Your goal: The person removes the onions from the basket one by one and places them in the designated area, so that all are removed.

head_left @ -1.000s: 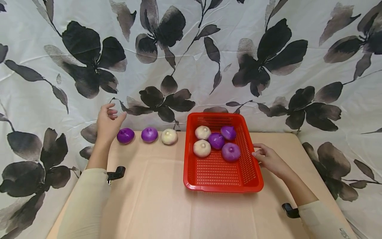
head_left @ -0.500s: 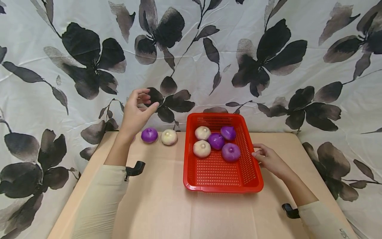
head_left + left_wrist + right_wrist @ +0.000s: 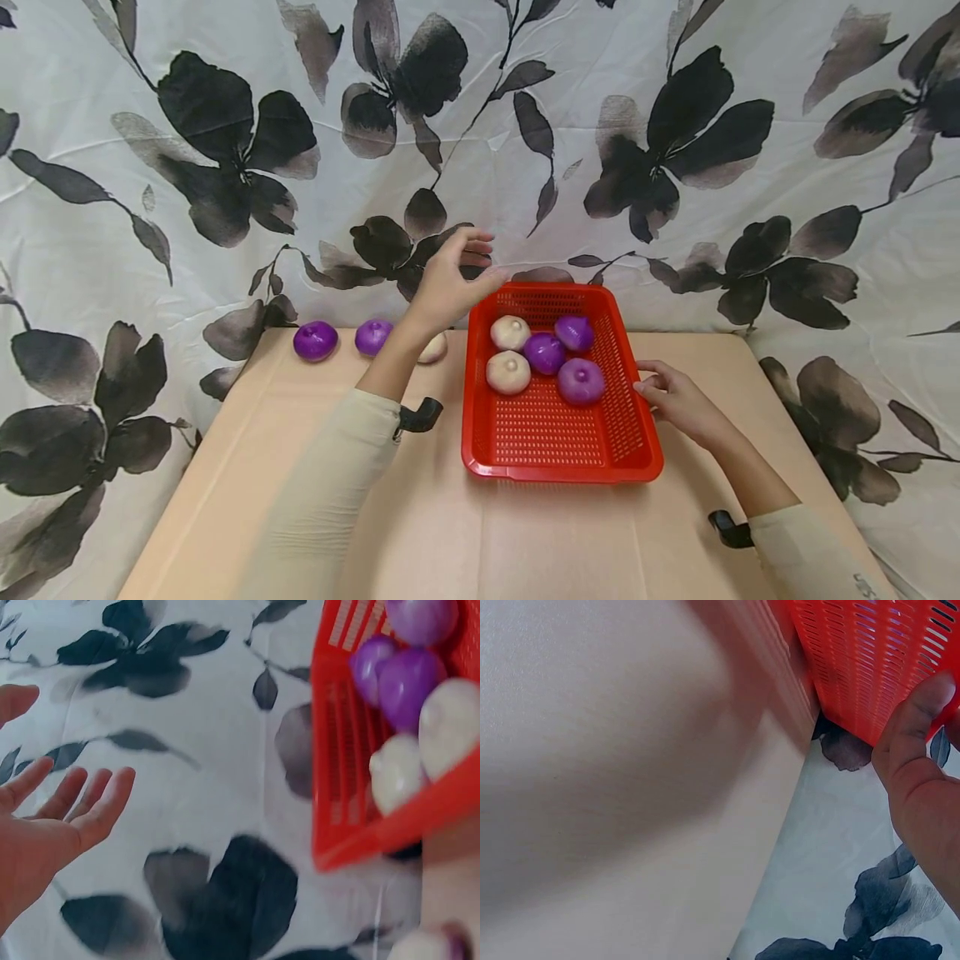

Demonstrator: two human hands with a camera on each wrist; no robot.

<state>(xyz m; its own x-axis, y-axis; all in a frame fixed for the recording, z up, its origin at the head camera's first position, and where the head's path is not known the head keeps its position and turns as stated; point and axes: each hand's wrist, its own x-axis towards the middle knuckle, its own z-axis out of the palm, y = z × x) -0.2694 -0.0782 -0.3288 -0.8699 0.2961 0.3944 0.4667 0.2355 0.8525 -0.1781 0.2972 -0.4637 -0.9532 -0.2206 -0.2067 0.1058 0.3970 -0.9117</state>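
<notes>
My left hand [image 3: 450, 287] is raised in the air near the far left corner of the red plastic basket [image 3: 555, 437]. In the left wrist view its fingers [image 3: 112, 806] are spread and loosely bent, with nothing in them. With my right hand [image 3: 682, 406] I hold the basket's right rim; the right wrist view shows the thumb [image 3: 922, 712] against the slotted outer wall. Inside the basket lie several onions: purple ones such as this onion [image 3: 581, 382], and two whitish ones, including the nearer white onion [image 3: 508, 372].
Left of the basket, two purple onions, the far-left onion [image 3: 315, 342] and the middle onion [image 3: 372, 335], and a white onion [image 3: 435, 349] stand along the table's back edge. My left forearm partly covers the white one. A floral cloth [image 3: 525, 208] hangs behind the table [image 3: 450, 533].
My left hand has swept right, from above the far-left purple onion to the basket's far left corner, staying empty. My right hand and the basket have stayed in place.
</notes>
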